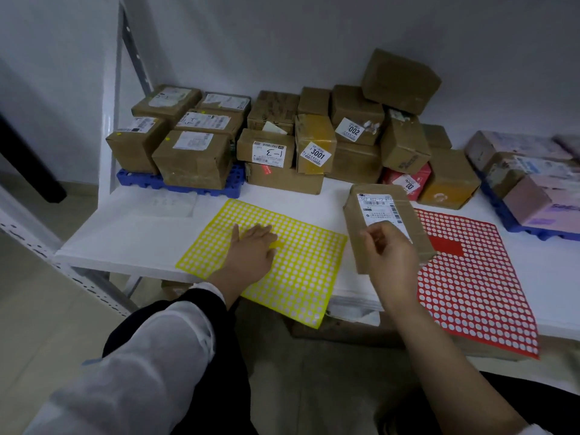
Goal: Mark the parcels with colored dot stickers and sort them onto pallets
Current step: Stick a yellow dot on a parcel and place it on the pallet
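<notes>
A white desk is standing against a pale wall, and a grey perforated post is rising at its left.

White table, sticker sheets, parcels, pallets

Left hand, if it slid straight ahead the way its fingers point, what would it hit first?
The left hand lies flat on the yellow sticker sheet; past the sheet it would probably reach the low brown box under the middle pile, though depth is unclear.

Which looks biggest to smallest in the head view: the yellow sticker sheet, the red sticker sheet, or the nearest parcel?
Largest: yellow sticker sheet and red sticker sheet, too alike to rank.
Smallest: nearest parcel.
</notes>
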